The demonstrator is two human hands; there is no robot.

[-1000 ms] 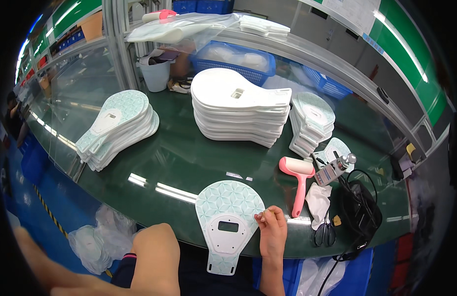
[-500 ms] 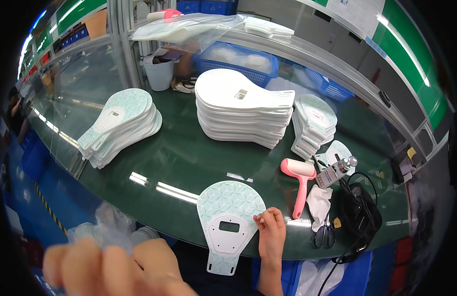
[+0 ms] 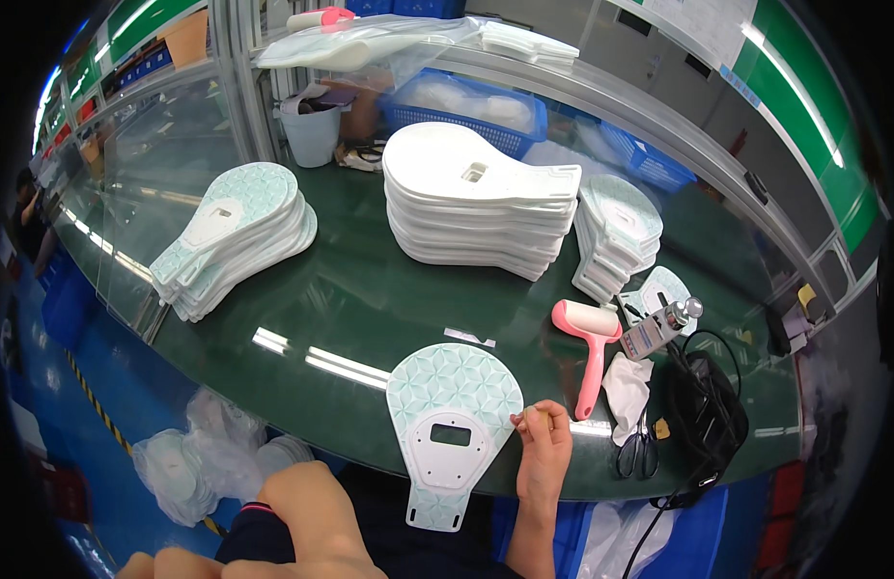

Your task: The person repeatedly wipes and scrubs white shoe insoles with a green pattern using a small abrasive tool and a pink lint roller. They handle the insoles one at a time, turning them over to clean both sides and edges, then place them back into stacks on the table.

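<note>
A paddle-shaped panel [image 3: 453,372] with a pale green geometric pattern and a white, slotted middle lies at the table's near edge, its narrow end jutting toward me. At its right rim, my right hand [image 3: 544,439] is closed in a pinch, fingertips at or beside the edge; what they hold, if anything, is too small to make out. My left arm is bent up close to the camera. Only blurred knuckles of my left hand [image 3: 201,565] show at the lower left, its fingers mostly cut off.
White panels stand in a tall stack [image 3: 481,212], with patterned stacks at left [image 3: 239,236] and right [image 3: 616,236]. Right of my hand are a pink lint roller [image 3: 592,362], a bottle [image 3: 656,331], a white cloth [image 3: 628,391], scissors [image 3: 637,454] and a black bag [image 3: 708,415].
My left hand has dropped toward the lower edge, showing more of the bent arm and the bagged panels on the floor. My right hand has shifted slightly right, still pinched by the panel's rim.
</note>
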